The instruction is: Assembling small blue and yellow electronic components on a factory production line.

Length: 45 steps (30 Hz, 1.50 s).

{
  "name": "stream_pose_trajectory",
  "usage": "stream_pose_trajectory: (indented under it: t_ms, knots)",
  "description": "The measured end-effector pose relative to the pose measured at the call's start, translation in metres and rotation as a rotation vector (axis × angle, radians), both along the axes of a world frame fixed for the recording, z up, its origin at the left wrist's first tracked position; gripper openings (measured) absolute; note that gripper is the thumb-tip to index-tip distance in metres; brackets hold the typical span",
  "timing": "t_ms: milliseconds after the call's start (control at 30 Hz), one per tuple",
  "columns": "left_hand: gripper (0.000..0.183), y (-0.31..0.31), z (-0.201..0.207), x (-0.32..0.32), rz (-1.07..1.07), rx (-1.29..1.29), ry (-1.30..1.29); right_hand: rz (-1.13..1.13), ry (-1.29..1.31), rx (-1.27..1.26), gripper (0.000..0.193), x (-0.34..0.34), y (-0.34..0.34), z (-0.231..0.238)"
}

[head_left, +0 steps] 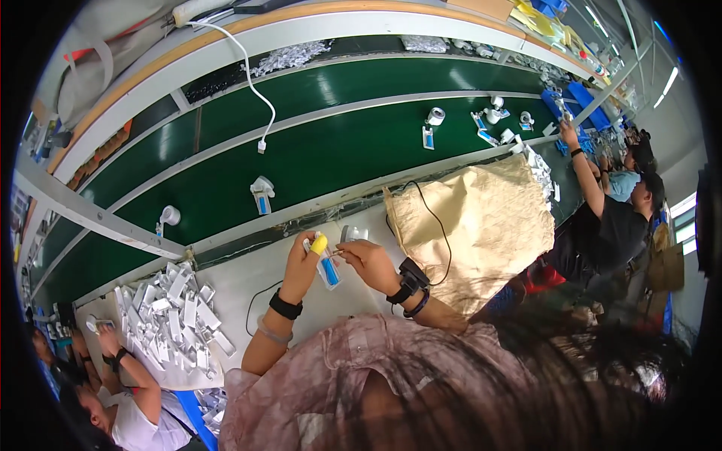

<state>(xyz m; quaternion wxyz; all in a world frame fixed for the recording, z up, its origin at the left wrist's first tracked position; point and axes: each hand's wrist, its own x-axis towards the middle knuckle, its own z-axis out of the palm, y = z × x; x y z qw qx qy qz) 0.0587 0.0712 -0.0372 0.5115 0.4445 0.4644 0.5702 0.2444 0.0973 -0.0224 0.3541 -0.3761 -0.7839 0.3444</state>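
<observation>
My left hand (304, 263) holds a small clear packet with a blue item inside (328, 269), its index finger capped by a yellow finger cot (320, 243). My right hand (362, 257) pinches the packet's upper right side from the other side. Both wrists wear black bands. The hands hover over the white bench (248, 282) just in front of the green conveyor belt (323, 150).
A heap of silvery packets (177, 316) lies left on the bench, a tan bag (481, 225) right. White rolls and blue packets ride the belt (262, 194). A white cable (252, 83) hangs above it. Other workers sit at lower left (120, 391) and right (609, 218).
</observation>
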Motion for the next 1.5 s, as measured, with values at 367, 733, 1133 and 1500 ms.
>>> stream_pose_trajectory:
  t_ms: [367,733,1133,1500]
  knots:
    - [0.032,-0.023,0.042,0.012,-0.34,-0.245,-0.254,-0.102,0.133,0.288,0.012,0.005,-0.017,0.027]
    - [0.026,-0.039,0.058,0.015,-0.215,-0.209,-0.134,-0.126,0.208,0.163,0.014,0.003,-0.033,0.039]
    - [0.034,-0.051,0.065,0.023,-0.219,-0.006,-0.005,-0.049,0.208,0.386,0.02,0.004,-0.037,0.042]
    - [0.028,-0.056,0.072,0.025,-0.219,0.036,0.134,-0.044,0.255,0.364,0.019,0.006,-0.038,0.042]
